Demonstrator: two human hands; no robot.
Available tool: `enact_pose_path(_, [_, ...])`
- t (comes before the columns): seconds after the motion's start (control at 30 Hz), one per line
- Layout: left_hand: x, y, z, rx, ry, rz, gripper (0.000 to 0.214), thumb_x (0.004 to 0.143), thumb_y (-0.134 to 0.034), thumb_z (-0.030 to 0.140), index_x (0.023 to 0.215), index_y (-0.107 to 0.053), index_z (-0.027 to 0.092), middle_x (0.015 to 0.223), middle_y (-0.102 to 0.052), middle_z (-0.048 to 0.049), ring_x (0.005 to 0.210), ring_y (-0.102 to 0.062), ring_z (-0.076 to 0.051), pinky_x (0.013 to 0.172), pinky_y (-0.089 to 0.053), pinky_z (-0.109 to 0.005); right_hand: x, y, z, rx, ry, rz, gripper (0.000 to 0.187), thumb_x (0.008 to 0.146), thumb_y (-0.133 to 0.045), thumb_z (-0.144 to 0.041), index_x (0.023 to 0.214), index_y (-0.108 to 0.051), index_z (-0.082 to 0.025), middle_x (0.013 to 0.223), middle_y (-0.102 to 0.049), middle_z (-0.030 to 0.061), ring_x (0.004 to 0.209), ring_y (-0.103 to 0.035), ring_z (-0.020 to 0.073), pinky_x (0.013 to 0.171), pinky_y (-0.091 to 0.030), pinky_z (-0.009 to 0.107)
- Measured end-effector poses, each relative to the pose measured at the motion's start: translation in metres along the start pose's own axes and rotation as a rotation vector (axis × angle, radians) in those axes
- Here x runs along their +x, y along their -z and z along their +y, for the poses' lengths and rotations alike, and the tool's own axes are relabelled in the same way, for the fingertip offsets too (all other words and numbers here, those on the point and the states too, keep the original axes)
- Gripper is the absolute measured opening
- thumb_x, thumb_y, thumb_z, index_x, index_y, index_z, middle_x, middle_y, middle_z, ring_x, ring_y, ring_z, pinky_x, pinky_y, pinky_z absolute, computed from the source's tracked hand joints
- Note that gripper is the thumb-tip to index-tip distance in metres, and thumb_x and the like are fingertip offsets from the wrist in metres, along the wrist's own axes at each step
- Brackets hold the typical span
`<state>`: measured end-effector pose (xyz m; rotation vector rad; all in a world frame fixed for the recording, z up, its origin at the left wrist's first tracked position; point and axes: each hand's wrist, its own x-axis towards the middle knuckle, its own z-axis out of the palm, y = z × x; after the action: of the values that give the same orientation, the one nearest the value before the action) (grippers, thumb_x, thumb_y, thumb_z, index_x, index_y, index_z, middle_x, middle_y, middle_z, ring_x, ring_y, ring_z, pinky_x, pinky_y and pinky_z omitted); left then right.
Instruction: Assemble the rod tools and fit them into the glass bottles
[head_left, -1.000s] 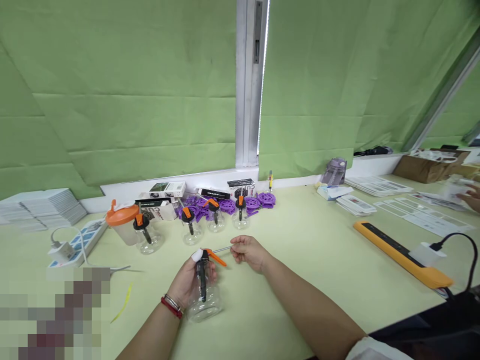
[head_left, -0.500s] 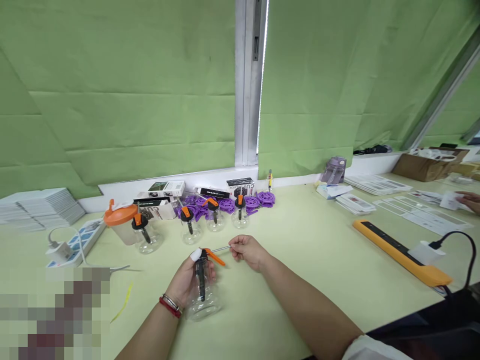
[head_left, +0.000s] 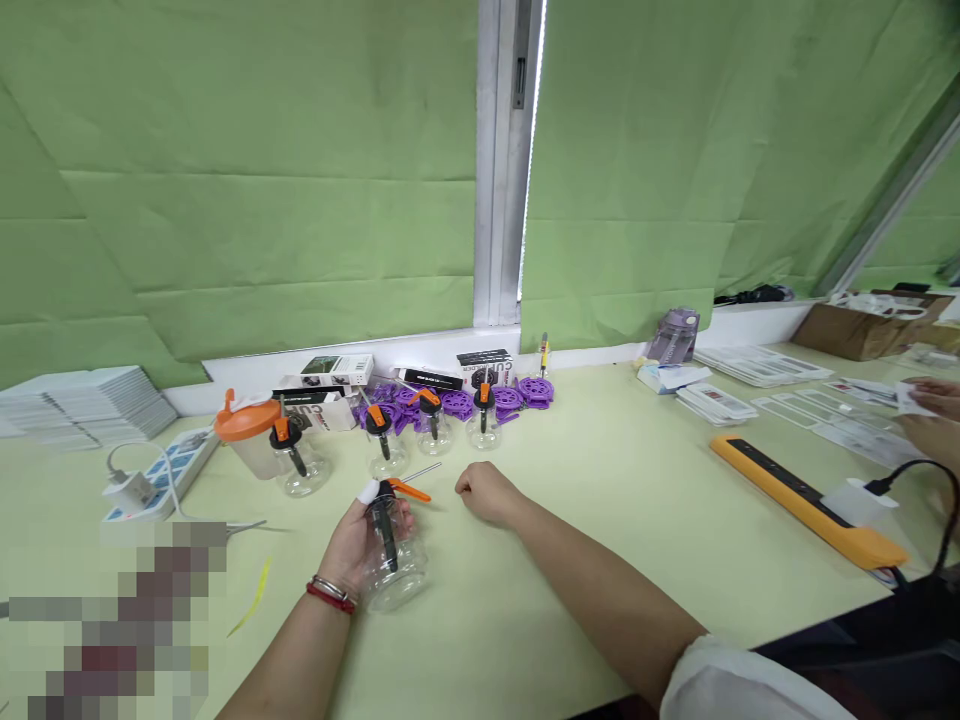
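Clear glass makes up the dispenser bottle (head_left: 395,592) in the left hand (head_left: 349,537), whose fingers wrap round its upper part, the thumb, with a white covering (head_left: 368,492) at its tip, beside the black top (head_left: 383,494). Smooth glass gripped high like this could slip or twist, I judge, if the hold loosens or a push lands on the orange lever (head_left: 409,490) jutting out to the right. Its thin metal spout (head_left: 423,472) seems the likeliest part to catch or bend, were the right hand (head_left: 487,492) to knock it sideways.

That right hand is curled into a loose fist (whether something small is tucked inside, I cannot tell) just beyond the spout's tip, apart from it. The bottle sits between the two hands, against the left palm and fingers, slightly tilted, its wide base below the grip; contact between base and table (head_left: 592,470) is hard to make out. Farther back, the four similar bottles (head_left: 303,482) stand near purple parts (head_left: 535,392), well short of the left hand's reach as it is placed.
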<state>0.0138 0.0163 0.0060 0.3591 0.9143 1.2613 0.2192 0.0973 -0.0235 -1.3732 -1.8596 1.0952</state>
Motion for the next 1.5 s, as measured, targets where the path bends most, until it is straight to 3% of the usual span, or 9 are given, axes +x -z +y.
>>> enact_pose_path(0.43, [-0.001,0.002,0.0,0.03,-0.05,-0.072,0.028,0.086,-0.049,0.038,0.085,-0.059,0.012,0.07,-0.068,-0.0103,0.062,-0.066,-0.022,0.058,-0.053,-0.034,0.017,-0.001,-0.008,-0.056,-0.039,-0.078,0.02,0.048,-0.079,-0.011,0.063,-0.067,-0.017,0.062,-0.061,-0.0007,0.057,-0.053,0.0116,0.057,-0.039,0.024])
enact_pose_path(0.57, [-0.002,0.001,0.001,-0.003,-0.109,-0.033,0.03,0.086,-0.048,0.039,0.085,-0.06,0.012,0.072,-0.069,-0.0109,0.064,-0.066,-0.023,0.063,-0.054,-0.038,-0.003,0.006,-0.012,0.073,-0.059,-0.004,0.024,0.063,-0.076,-0.029,0.079,-0.066,-0.014,0.069,-0.061,0.0007,0.058,-0.052,0.0103,0.057,-0.041,0.023])
enact_pose_path(0.67, [-0.006,-0.007,-0.003,-0.143,-0.225,-0.026,0.027,0.087,-0.047,0.037,0.089,-0.061,0.013,0.081,-0.07,-0.0106,0.079,-0.067,-0.024,0.077,-0.054,-0.041,-0.039,-0.001,-0.024,0.415,-0.134,-0.013,0.04,0.079,-0.056,-0.055,0.079,-0.059,-0.014,0.066,-0.058,0.0022,0.056,-0.053,0.0111,0.054,-0.042,0.025])
enact_pose_path(0.77, [-0.014,-0.018,-0.012,-0.241,-0.289,-0.075,0.022,0.086,-0.049,0.033,0.092,-0.063,0.016,0.091,-0.07,-0.0087,0.092,-0.064,-0.021,0.086,-0.051,-0.038,-0.081,-0.014,-0.036,0.967,-0.277,-0.334,0.051,0.071,-0.059,-0.065,0.097,-0.053,-0.022,0.085,-0.062,0.0027,0.068,-0.062,0.0157,0.063,-0.049,0.032])
enact_pose_path(0.9, [-0.024,-0.024,-0.017,0.066,-0.402,-0.131,0.012,0.076,-0.058,0.025,0.084,-0.062,0.017,0.085,-0.068,-0.0051,0.081,-0.062,-0.018,0.071,-0.051,-0.027,-0.11,-0.022,-0.039,1.194,-0.438,-0.406,0.047,0.074,-0.056,-0.063,0.095,-0.046,-0.022,0.078,-0.061,0.002,0.067,-0.065,0.0183,0.063,-0.05,0.032])
enact_pose_path(1.1, [-0.022,-0.018,-0.015,0.725,-0.475,0.03,0.019,0.076,-0.063,0.035,0.07,-0.058,0.018,0.047,-0.044,0.0057,0.037,-0.034,-0.007,0.036,-0.025,-0.019,-0.106,-0.009,-0.037,0.767,-0.359,-0.253,0.048,0.075,-0.05,-0.064,0.097,-0.043,-0.021,0.071,-0.054,0.0004,0.052,-0.055,0.0147,0.041,-0.036,0.022])
enact_pose_path(1.23, [-0.019,-0.021,-0.018,0.768,-0.336,0.089,0.034,0.08,-0.054,0.049,0.064,-0.051,0.019,0.046,-0.043,0.0052,0.033,-0.033,-0.008,0.032,-0.023,-0.019,-0.111,0.001,-0.033,0.135,0.223,-0.009,0.059,0.067,-0.069,-0.048,0.114,-0.045,-0.021,0.104,-0.054,0.0107,0.091,-0.056,0.0238,0.075,-0.049,0.038])
enact_pose_path(1.33, [-0.021,-0.023,-0.018,0.71,-0.268,0.091,0.037,0.081,-0.049,0.053,0.064,-0.051,0.019,0.045,-0.042,0.0053,0.031,-0.03,-0.007,0.029,-0.021,-0.019,-0.115,0.011,-0.031,-0.195,0.615,-0.015,0.059,0.063,-0.074,-0.041,0.115,-0.051,-0.024,0.124,-0.046,0.013,0.12,-0.039,0.0319,0.103,-0.03,0.049])
enact_pose_path(1.5, [-0.026,-0.024,-0.017,0.675,-0.474,0.13,0.032,0.081,-0.053,0.044,0.063,-0.053,0.018,0.048,-0.044,0.0041,0.038,-0.036,-0.008,0.034,-0.027,-0.019,-0.119,0.016,-0.037,0.275,0.064,-0.144,0.07,0.081,-0.046,-0.062,0.137,-0.027,-0.024,0.123,-0.045,0.0171,0.099,-0.057,0.026,0.077,-0.05,0.043])
